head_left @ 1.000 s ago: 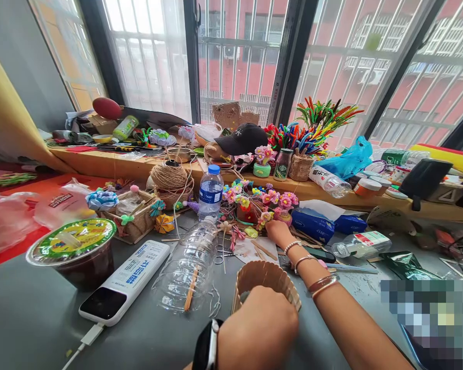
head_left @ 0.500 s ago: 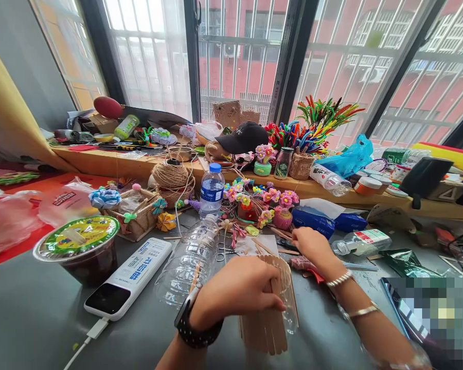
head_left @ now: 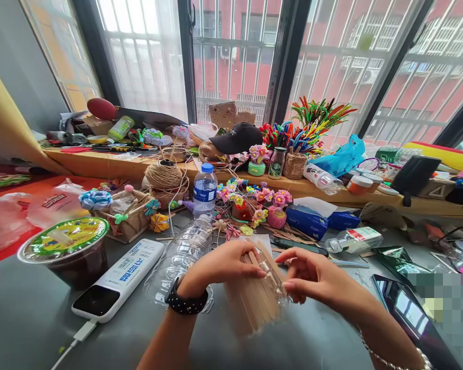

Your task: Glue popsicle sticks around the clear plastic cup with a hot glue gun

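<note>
A clear plastic bottle with flat wooden craft sticks along its side (head_left: 254, 300) is tilted in front of me, slightly blurred. My left hand (head_left: 227, 264) grips it from the upper left, thumb lying across the sticks. My right hand (head_left: 312, 277) is at the bottle's right side with thumb and forefinger apart. Its fingertips are close to the bare clear plastic; whether they touch it I cannot tell. Just left of my left hand lies a larger ribbed clear bottle (head_left: 181, 252).
On the left stand a lidded cup (head_left: 75, 262) and a white power bank (head_left: 119, 280) with a cable. Behind are a blue-capped water bottle (head_left: 205, 192), a twine ball (head_left: 162, 177), pink craft flowers (head_left: 281, 198) and blue tissue packs (head_left: 306, 222). A dark tablet or phone (head_left: 409, 318) lies right.
My right hand has come back from the tabletop beyond to the bottle's side, its fingers spreading. My left hand has shifted its grip and tilted the stick-covered bottle. The view has moved slightly.
</note>
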